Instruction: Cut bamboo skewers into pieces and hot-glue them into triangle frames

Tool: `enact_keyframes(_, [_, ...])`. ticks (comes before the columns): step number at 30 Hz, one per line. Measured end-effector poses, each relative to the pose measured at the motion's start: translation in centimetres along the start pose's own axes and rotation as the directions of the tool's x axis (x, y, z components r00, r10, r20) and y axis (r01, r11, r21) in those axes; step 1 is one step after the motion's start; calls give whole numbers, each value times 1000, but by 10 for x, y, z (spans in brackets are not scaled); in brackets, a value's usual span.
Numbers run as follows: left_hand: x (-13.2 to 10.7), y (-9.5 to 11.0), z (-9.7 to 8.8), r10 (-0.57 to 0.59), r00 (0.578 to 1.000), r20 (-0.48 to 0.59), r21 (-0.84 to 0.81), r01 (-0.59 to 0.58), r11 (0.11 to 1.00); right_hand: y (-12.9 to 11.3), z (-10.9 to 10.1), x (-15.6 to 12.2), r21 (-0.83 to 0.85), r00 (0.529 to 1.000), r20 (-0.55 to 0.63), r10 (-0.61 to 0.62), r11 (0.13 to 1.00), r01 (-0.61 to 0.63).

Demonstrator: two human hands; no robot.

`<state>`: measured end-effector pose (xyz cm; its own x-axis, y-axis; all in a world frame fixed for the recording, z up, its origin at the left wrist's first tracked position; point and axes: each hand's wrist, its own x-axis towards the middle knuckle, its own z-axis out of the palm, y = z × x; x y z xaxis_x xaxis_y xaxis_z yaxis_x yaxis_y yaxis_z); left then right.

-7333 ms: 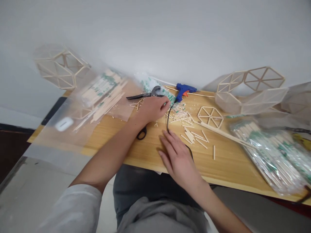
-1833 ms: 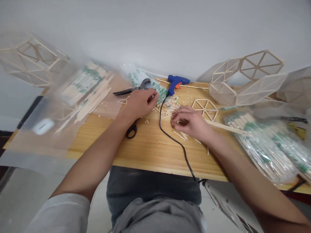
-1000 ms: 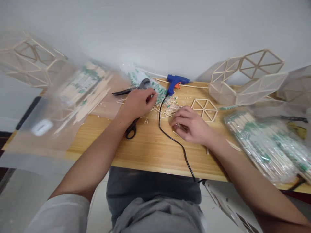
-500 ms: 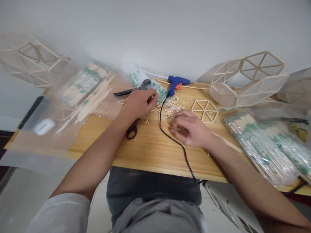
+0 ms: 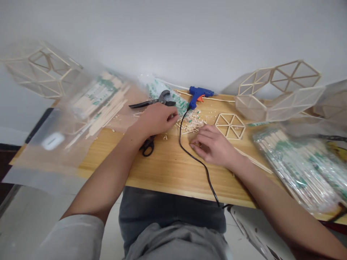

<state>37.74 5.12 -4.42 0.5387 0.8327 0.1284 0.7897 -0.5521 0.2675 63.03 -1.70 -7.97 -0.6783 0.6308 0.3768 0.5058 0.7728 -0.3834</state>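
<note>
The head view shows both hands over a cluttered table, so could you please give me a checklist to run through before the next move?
1. Glue gun set down, out of both hands: ok.
2. Hexagonal stick frame has its outline closed and six spokes in place: ok.
3. Black cord away from the work area: not ok, it runs between the hands to the table's front edge.
4. Loose stick pieces tidied: not ok, they lie scattered beyond the cord.
5. Right hand empty: cannot tell, its curled fingers hide the inside.
6. Left hand off the cutting tool: cannot tell, the hand overlaps it in view.
</note>
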Motion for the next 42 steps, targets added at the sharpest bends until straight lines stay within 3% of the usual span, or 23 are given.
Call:
enact_keyframes(3, [-2,2,-6,2,993,122,5,-3,1000,2,2,-1,-31,999,-37,23,999,-25])
enact_keyframes(13, [-1,11,-9,16,960,281,-36,-6,999,6,-6,-1,-208,961,-243,129,961,-182])
enact_keyframes(19, [-1,15,-2,46,965,260,-71,-29,997,7,-7,-2,-192,938,-282,204,945,-263])
enact_keyframes(42, [1,20,8,145,947,285,-108,-119,987,5,-6,-2,-178,939,-291,184,954,-242])
